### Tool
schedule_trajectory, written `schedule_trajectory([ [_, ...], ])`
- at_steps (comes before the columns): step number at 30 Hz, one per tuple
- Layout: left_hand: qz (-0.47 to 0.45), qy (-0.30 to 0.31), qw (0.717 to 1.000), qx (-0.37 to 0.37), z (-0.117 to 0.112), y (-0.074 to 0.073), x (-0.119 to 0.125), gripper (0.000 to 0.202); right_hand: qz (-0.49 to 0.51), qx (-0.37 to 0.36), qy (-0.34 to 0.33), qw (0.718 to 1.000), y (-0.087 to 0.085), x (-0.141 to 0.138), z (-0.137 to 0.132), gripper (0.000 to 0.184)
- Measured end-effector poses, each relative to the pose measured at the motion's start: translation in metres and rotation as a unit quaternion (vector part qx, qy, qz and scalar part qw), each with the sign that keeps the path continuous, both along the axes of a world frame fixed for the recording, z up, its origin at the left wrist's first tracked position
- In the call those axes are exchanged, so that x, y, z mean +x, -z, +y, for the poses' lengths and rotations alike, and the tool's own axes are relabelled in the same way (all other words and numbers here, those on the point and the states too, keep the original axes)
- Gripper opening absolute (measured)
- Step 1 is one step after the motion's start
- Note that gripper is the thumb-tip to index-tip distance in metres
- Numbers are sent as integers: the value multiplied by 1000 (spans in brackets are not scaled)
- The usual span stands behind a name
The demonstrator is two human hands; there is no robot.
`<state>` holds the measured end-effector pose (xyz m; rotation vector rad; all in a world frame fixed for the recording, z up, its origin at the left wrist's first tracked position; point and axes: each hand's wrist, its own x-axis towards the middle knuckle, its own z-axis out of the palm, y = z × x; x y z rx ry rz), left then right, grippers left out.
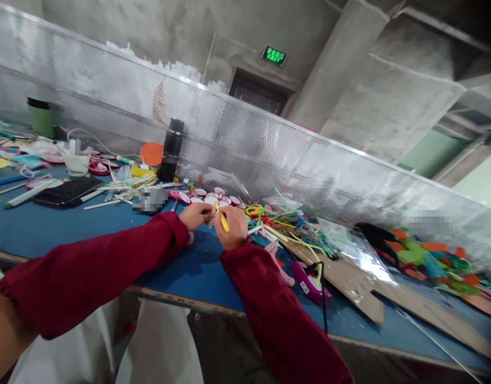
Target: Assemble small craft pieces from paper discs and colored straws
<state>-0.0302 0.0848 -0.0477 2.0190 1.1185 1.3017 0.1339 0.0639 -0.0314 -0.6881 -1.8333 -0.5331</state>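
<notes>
Both my arms wear dark red sleeves and meet over the blue table (189,272). My right hand (231,228) is closed in a fist round a thin yellow strip (222,218) that sticks up between the fingers. My left hand (196,215) is pinched shut right beside it, fingertips touching the same spot; what it holds is too small to make out. Just beyond the hands lie several small round red-and-white discs (207,198).
A tangle of coloured strips (293,224), cardboard sheets (389,296) and a pink tool (309,281) lie to the right. A black bottle (171,149), white cup (76,164), black tablet (67,191) and green cup (40,117) stand left. A perforated metal screen (249,138) backs the table.
</notes>
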Motion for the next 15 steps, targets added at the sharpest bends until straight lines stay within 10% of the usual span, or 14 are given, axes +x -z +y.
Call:
schedule_trajectory([
  [15,-4,-13,1000,-3,0,0,0,24,0,-16,1,1000,-2,0,-3,7],
])
